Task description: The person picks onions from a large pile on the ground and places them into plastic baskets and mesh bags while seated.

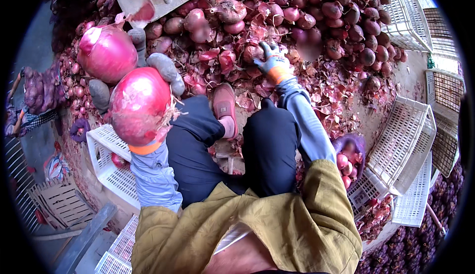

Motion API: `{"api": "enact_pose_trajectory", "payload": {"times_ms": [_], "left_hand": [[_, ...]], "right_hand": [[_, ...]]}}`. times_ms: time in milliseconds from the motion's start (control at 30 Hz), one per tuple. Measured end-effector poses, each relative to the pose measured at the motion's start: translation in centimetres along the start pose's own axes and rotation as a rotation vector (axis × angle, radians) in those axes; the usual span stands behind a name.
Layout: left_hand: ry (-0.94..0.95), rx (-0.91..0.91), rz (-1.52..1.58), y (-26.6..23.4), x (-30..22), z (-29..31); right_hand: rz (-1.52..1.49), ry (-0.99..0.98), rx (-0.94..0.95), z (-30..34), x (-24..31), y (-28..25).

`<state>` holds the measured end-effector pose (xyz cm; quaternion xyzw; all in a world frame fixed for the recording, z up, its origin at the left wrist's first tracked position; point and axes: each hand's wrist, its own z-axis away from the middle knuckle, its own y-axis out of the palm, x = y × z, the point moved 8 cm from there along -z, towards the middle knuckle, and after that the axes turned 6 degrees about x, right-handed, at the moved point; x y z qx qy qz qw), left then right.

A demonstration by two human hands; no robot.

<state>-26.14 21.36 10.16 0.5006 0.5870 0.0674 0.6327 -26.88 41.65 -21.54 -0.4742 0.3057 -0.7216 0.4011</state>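
Observation:
Close to the camera, my left hand (166,68) is closed around two large red onions. The upper onion (107,54) is smooth and pink-red; the lower onion (141,105) has dry roots at its side. Grey glove fingers show around them, and the palm is hidden. Stretched forward, my right hand (275,62) wears a grey glove with an orange cuff. Its fingers are apart at the side of an onion (252,53) in the pile, with loose skins around it. A firm grip on that onion does not show.
A large red onion heap (341,12) spreads ahead. Grey finger-like shapes lie on a pale board (148,2). White plastic crates stand at left (118,167) and right (396,140). A purple net bag (352,150) holds onions near my right arm. Another person (22,115) is at far left.

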Motion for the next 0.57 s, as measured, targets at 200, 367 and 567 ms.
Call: {"api": "enact_pose_trajectory", "payload": {"times_ms": [200,367,567], "left_hand": [[-0.358,0.122,-0.019,-3.8,-0.1,-0.3],[-0.281,-0.087,0.077,-4.6,0.6,0.4],[-0.322,0.009,0.153,-3.6,1.3,-0.1]], "right_hand": [[0.174,-0.025,0.047,-2.3,1.8,1.3],[-0.125,-0.067,-0.159,1.4,-3.8,2.3],[-0.085,0.334,-0.16,7.3,-18.1,5.9]]}}
